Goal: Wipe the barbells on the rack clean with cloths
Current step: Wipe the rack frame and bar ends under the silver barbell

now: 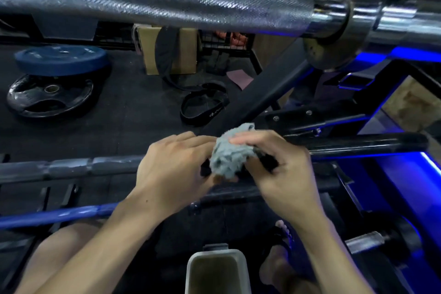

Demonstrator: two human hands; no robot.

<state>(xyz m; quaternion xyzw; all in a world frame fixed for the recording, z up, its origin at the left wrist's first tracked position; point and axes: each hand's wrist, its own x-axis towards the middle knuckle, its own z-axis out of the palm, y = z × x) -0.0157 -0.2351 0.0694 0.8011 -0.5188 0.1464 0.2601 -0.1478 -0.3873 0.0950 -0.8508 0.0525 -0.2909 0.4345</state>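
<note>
Two hands meet over a bunched grey cloth (230, 155) just above a dark barbell (358, 144) that runs across the lower rack. The left hand (171, 169) has its fingers curled round the cloth's near-left side, and the right hand (279, 167) lays its fingers over the top while its thumb tucks in beneath, so both have hold of it. Whether the cloth actually touches the dark bar beneath it, or sits just above, cannot be told, since the hands cover that spot.

Below them a blue bar (55, 218) crosses on a lower rung, and a white container (216, 270) stands near the person's knees. Overhead, close to the camera, a knurled chrome barbell (167, 5) crosses the view, its collar (334, 38) at the right. On the black floor beyond lie a blue bumper plate (60, 59) stacked over a black grip plate (49, 98), and a lifting belt (202, 105).

The likely risks: a cloth wadded this tightly may skim only the top of the bar and miss its underside; fibres may snag on knurling; and rising carelessly could bring the head against the chrome bar above
</note>
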